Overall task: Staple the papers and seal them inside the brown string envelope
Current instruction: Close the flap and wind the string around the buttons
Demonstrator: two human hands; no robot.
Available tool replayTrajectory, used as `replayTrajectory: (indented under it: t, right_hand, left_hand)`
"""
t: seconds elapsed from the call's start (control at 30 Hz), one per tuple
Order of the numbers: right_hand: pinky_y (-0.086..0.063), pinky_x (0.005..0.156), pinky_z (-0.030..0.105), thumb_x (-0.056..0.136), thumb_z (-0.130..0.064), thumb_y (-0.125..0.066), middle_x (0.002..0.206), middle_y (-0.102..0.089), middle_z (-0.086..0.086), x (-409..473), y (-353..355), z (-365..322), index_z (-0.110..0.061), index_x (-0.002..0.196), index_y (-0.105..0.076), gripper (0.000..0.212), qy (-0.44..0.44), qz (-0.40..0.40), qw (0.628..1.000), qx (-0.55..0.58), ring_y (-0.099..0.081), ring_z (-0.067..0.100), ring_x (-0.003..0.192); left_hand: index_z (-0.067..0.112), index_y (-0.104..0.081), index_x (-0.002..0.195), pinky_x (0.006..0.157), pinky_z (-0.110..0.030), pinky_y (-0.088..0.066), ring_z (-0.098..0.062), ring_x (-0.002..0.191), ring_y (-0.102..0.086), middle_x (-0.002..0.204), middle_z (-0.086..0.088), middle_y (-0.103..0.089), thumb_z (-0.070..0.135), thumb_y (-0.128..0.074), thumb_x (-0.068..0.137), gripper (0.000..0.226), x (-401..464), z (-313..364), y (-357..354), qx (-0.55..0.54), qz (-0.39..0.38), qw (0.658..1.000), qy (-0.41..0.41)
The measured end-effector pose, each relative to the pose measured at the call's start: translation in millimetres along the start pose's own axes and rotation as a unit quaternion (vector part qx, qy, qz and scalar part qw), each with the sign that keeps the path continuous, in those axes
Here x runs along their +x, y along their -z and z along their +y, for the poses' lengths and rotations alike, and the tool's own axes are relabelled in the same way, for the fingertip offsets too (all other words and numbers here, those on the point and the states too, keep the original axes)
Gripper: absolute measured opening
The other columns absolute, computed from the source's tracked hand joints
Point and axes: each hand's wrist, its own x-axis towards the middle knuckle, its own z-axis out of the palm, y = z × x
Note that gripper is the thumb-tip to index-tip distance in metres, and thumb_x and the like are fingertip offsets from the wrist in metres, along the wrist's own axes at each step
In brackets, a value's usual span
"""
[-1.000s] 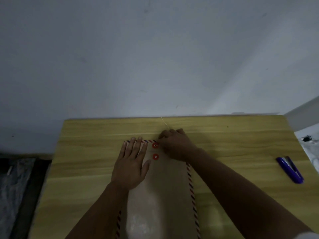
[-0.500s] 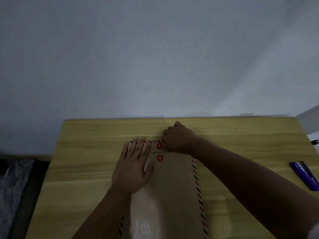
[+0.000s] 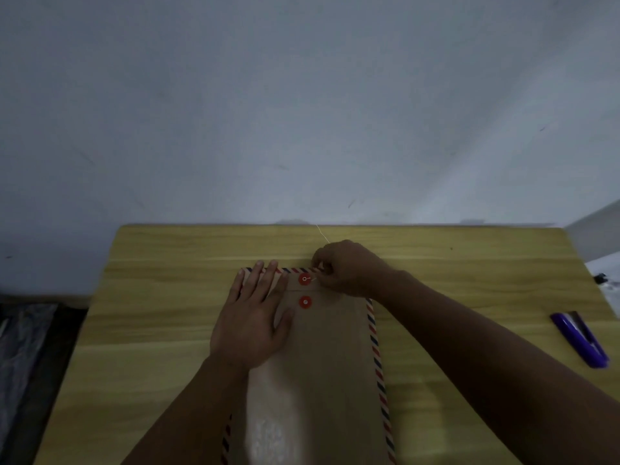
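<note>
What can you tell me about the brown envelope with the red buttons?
The brown envelope looks like paper, edged in red and blue stripes. It lies flat on the wooden table, flap folded down. Two red buttons sit one above the other near its far end. The left hand presses flat on it; the right hand pinches a thin string beside the upper button.

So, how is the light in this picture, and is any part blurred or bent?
Head view: dim overall, so both hands look dark; the left hand lies flat on the envelope, which shows a pale glare patch near the bottom. The wide lens bends the table edges. The stapler looks slightly soft, and the string by the right hand is barely visible.
</note>
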Motion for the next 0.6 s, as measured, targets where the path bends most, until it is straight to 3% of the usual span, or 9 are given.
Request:
replayTrajectory:
  t: [0.1,0.2,0.33,0.47,0.6]
  right_hand:
    - [-0.045,0.068,0.032,0.095,-0.030,-0.055,0.096,-0.055,-0.003,4,-1,-5,-0.021,0.111,-0.069,0.024,0.018,-0.058,0.987,-0.150,-0.055,0.016,0.087]
    - [-0.047,0.064,0.034,0.098,-0.020,-0.049,0.090,-0.057,0.001,5,-2,-14,-0.013,0.102,-0.068,0.020,0.057,-0.052,0.970,-0.229,-0.056,0.018,0.081]
    - [-0.043,0.060,0.034,0.099,-0.015,-0.050,0.095,-0.064,0.005,9,-4,-21,-0.011,0.101,-0.067,0.018,0.101,-0.038,0.948,-0.298,-0.065,0.024,0.087]
    - [-0.043,0.067,0.035,0.100,-0.022,-0.047,0.104,-0.061,0.006,13,-9,-21,-0.010,0.112,-0.062,0.022,0.087,-0.043,0.960,-0.261,-0.058,0.023,0.089]
    - [-0.041,0.071,0.033,0.093,-0.040,-0.059,0.099,-0.054,0.002,9,-10,-10,-0.015,0.103,-0.059,0.027,0.035,-0.035,0.993,-0.104,-0.055,0.020,0.089]
  left_hand:
    - [0.020,-0.033,0.157,0.127,-0.050,-0.014,-0.022,0.158,-0.005,0.169,-0.004,-0.018,0.056,-0.030,0.102,0.065,-1,0,0,0.004,-0.001,1.000,0.001]
    - [0.020,-0.033,0.157,0.127,-0.051,-0.014,-0.022,0.158,-0.005,0.169,-0.004,-0.018,0.057,-0.028,0.102,0.066,-1,0,-1,0.000,0.001,1.000,0.000]
    - [0.021,-0.031,0.158,0.126,-0.051,-0.014,-0.022,0.158,-0.004,0.170,-0.004,-0.017,0.057,-0.026,0.102,0.067,0,0,-1,0.001,0.000,1.000,0.002]
    - [0.020,-0.031,0.158,0.126,-0.051,-0.014,-0.022,0.158,-0.005,0.169,-0.004,-0.018,0.056,-0.029,0.102,0.066,-1,0,-1,-0.005,0.003,1.000,0.000]
    - [0.020,-0.031,0.158,0.127,-0.051,-0.013,-0.022,0.158,-0.005,0.169,-0.004,-0.018,0.054,-0.032,0.102,0.065,0,-1,-1,-0.009,0.001,1.000,-0.001]
